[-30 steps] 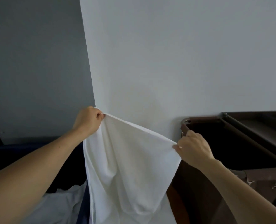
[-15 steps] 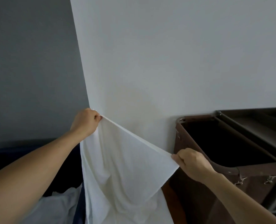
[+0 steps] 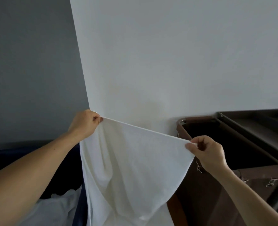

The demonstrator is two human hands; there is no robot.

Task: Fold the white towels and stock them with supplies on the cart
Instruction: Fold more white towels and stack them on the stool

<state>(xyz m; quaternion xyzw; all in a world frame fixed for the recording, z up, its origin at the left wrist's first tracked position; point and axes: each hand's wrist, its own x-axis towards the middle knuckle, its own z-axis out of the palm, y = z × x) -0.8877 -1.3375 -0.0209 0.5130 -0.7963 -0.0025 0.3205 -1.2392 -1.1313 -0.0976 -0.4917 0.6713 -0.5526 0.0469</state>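
From the head camera I count two hands and one white towel (image 3: 131, 160) spread between them. My left hand (image 3: 84, 123) pinches one top corner, fingers curled tight on the hem. My right hand (image 3: 208, 154) pinches the other top corner between thumb and forefinger, lower than the left, so the top edge slopes down to the right. The towel hangs in loose folds in front of a pale wall (image 3: 167, 62), and its lower end runs out of view. To its right stands one cart (image 3: 208, 201) with one open brown bag, which looks dark inside. At lower left lies one heap of white linen (image 3: 56, 207) beside a dark blue edge (image 3: 79, 209).
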